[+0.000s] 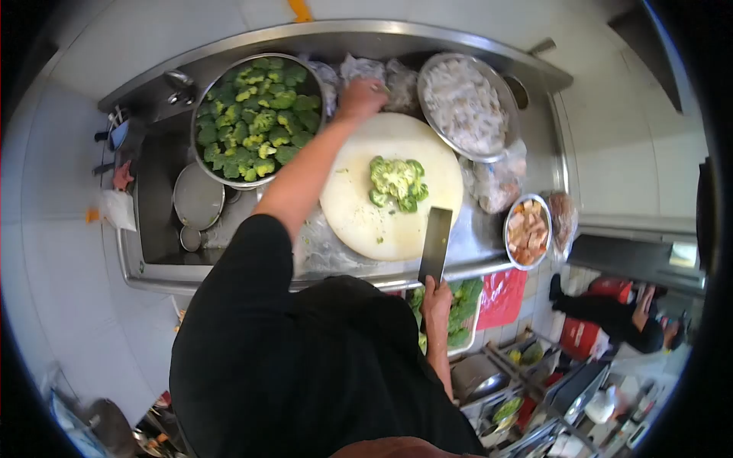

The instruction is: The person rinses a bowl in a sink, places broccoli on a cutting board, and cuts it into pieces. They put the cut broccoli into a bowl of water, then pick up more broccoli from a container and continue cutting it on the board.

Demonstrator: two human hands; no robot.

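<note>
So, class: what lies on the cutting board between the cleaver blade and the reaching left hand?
A broccoli head lies on the cutting board, between cleaver and left hand, in the head view.

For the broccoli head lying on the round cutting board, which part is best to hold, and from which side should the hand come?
Hold the broccoli head over its rounded crown, coming from above on the side toward the big bowl of florets. It lies free in the middle of the cutting board, and the right hand holds the cleaver at the near edge, so that side likely stays clear of the blade.
</note>
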